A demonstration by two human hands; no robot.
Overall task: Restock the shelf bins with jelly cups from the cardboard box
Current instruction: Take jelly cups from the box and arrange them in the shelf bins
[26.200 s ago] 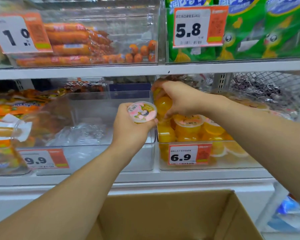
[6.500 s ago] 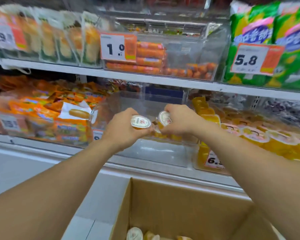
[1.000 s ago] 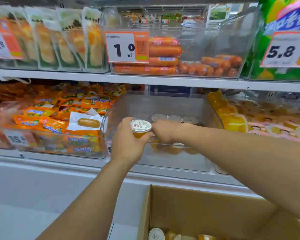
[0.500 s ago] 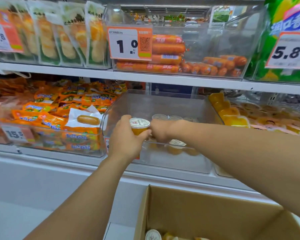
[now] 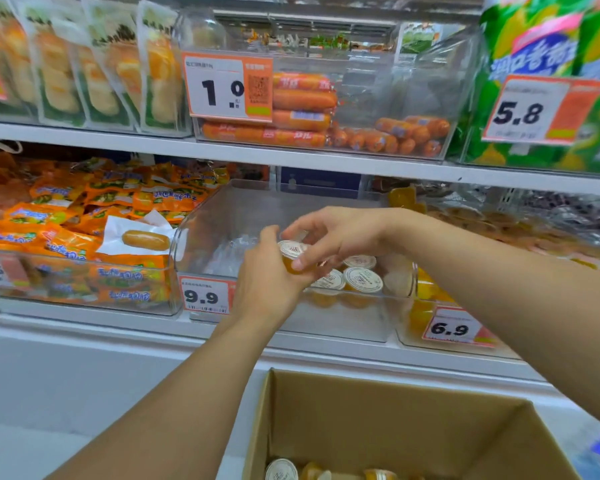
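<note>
Over the clear shelf bin [image 5: 222, 216] tagged 9.9, the right hand's fingertips [image 5: 300, 263] pinched one jelly cup [image 5: 291, 252] by its white foil lid, while the left hand [image 5: 267, 278] cupped the same cup from below, fingers curled round its amber body. Just right of that cup, inside the bin, sat more jelly cups [image 5: 357, 280], lids up, packed against the bin's right wall. The bin stood on a white shelf [image 5: 84, 327]; orange snack packets [image 5: 66, 237] filled the neighbouring bin to its left, yellow jellies [image 5: 420, 306] behind a 6.9 tag [image 5: 452, 329] the one to its right. Above the bin, sausages [image 5: 302, 109] lay behind a 1.0 tag. Below it stood the cardboard box [image 5: 395, 420], cut off by the frame, a few lidded cups [image 5: 281, 471] showing at its bottom. Lid print was too blurred to read.
</note>
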